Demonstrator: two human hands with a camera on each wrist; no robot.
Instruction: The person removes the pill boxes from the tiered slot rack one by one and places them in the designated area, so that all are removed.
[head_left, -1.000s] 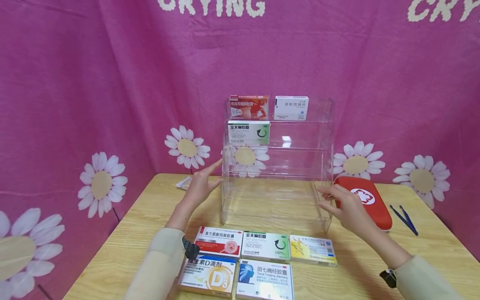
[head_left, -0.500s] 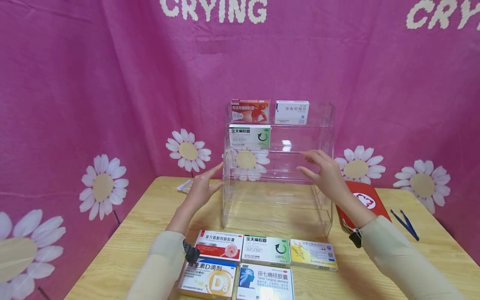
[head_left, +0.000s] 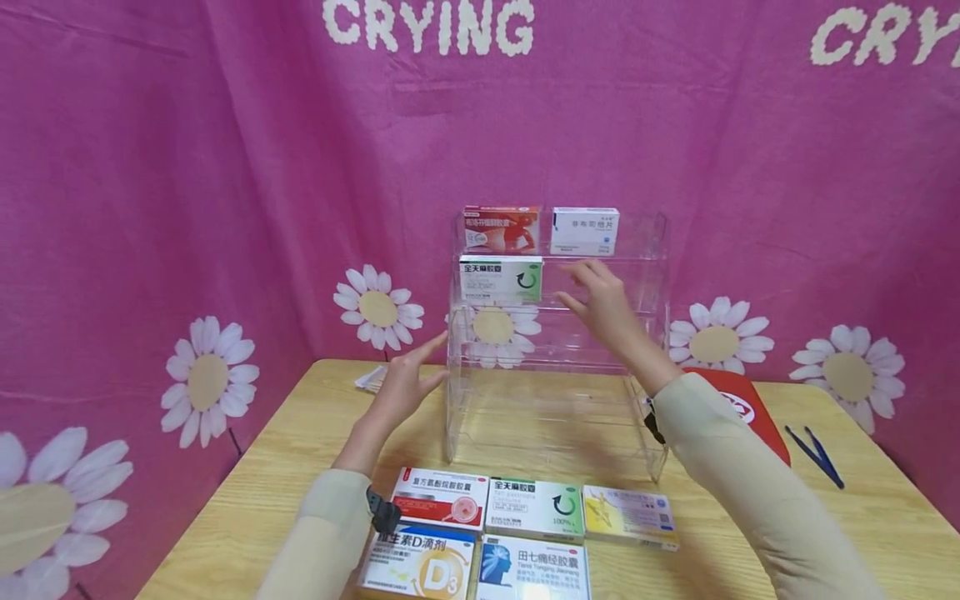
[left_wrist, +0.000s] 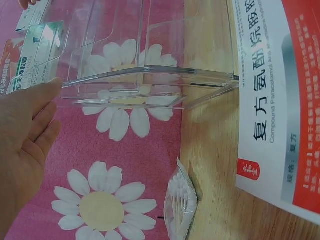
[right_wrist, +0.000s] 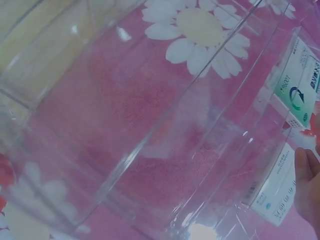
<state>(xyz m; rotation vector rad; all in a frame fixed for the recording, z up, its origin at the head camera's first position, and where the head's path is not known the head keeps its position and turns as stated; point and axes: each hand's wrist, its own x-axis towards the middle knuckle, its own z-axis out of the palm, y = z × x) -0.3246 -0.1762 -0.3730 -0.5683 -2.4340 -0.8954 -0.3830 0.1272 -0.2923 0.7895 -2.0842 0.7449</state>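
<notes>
Clear tiered rack [head_left: 558, 363] on wooden counter [head_left: 240, 512]. Left hand [head_left: 402, 385] at rack's left side, fingertip touching its edge; grip wide, thumb apart. Right hand [head_left: 603, 308] before rack's second tier, right of an upright green-and-white box [head_left: 500, 279]; grip fairly narrow, thumb below fingers; contact with rack unclear. Rack's top tier: red box [head_left: 501, 229], with white box [head_left: 585, 231] to its right.

In front of rack, five boxes flat, two rows: red-and-white carton [head_left: 441, 498], second green-and-white carton [head_left: 534, 507], yellow-and-white carton [head_left: 630, 517]; nearer, D3 carton [head_left: 420, 565], blue-head carton [head_left: 534, 570]. Right of rack: red case [head_left: 753, 408], partly sleeve-covered; farther right, blue tweezers [head_left: 819, 458]. Left of rack: swab packet [left_wrist: 181, 202].
</notes>
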